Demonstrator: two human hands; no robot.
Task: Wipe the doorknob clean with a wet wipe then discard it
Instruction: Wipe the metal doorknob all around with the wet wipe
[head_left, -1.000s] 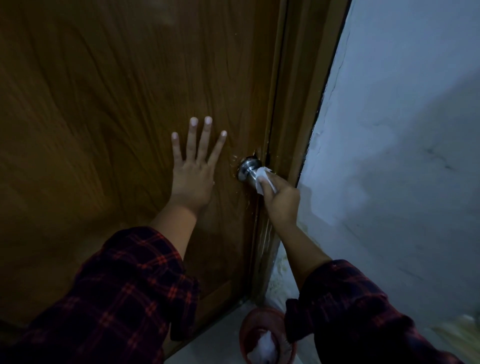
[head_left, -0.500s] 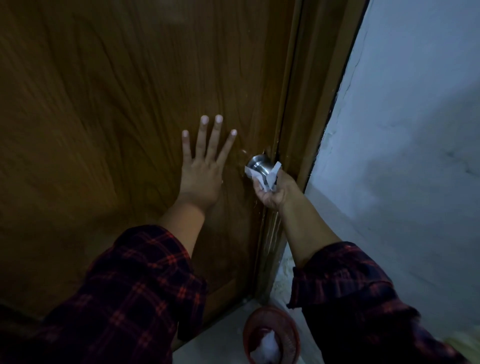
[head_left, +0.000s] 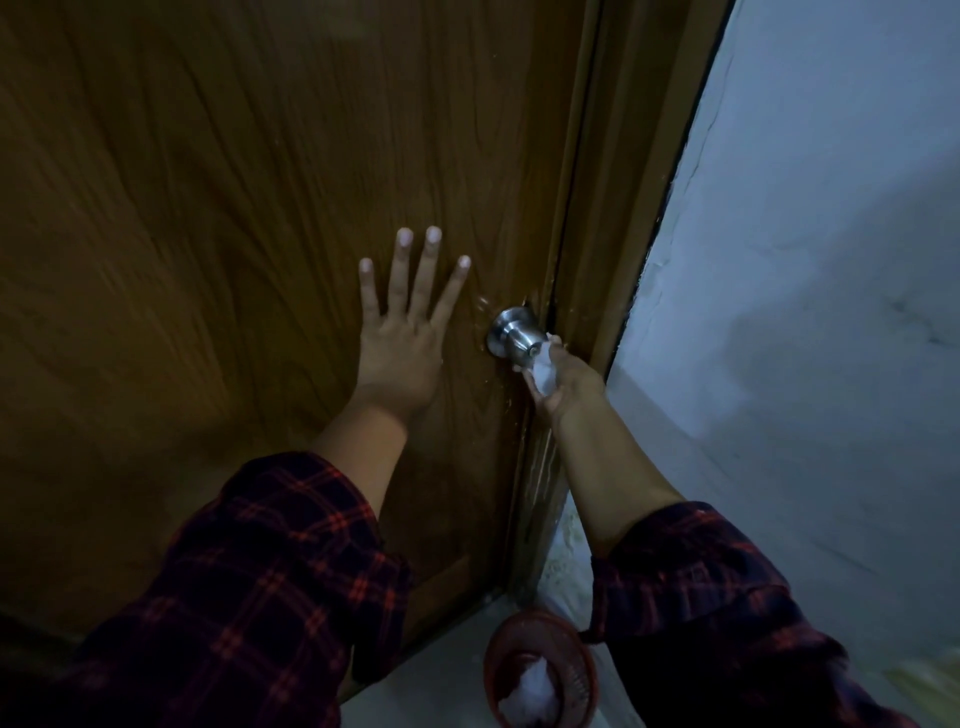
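Fingers (head_left: 551, 347) of the right hand (head_left: 563, 382) clamp a crumpled white wet wipe (head_left: 543, 370) against the steel doorknob (head_left: 514, 332), the wipe at the knob's five o'clock. The left hand (head_left: 400, 338), fingers spread, lies flat on the wooden door (head_left: 234, 234) at nine o'clock. A red basket (head_left: 540, 670), apparently holding white tissue, stands on the floor below.

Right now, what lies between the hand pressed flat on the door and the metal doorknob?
Nothing but bare wooden door. In the head view, a narrow strip of wood separates the left hand from the doorknob, which the right hand wipes with a wet wipe.
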